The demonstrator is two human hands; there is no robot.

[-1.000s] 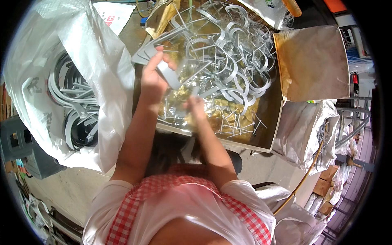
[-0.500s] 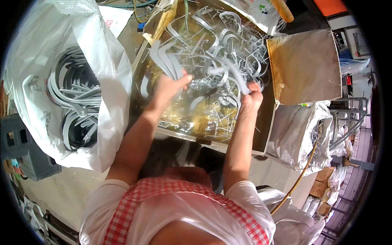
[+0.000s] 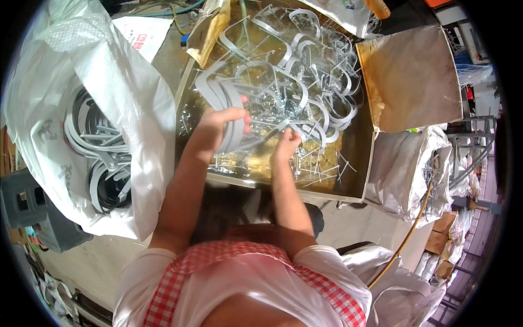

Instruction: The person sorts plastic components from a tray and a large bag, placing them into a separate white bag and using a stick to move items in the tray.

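My left hand [image 3: 217,124] is closed around a small bunch of curved grey plastic strips [image 3: 218,95], held over the left part of a shallow metal tray [image 3: 234,181]. To its right, my right hand [image 3: 286,145] pinches the end of a blurred curved grey strip [image 3: 261,140] that reaches toward the bunch. Part of this strip is hidden behind my left hand and the bunch. Beyond both hands, a tangle of loose curved strips [image 3: 305,46] with clear, thin plastic runners lies in the tray. Several thin sticks [image 3: 321,173] lie at its near right.
On the left stands a white woven sack [image 3: 147,103] with stacked curved strips [image 3: 103,141] inside. A stained cardboard sheet [image 3: 411,79] rises at the tray's right edge. Another white sack [image 3: 403,174] stands below it. A dark grey plastic stool [image 3: 41,210] is at far left.
My right hand has moved left and nearer to me, toward my left hand, with the strip. My left hand has shifted slightly; the bunch in it has tilted.
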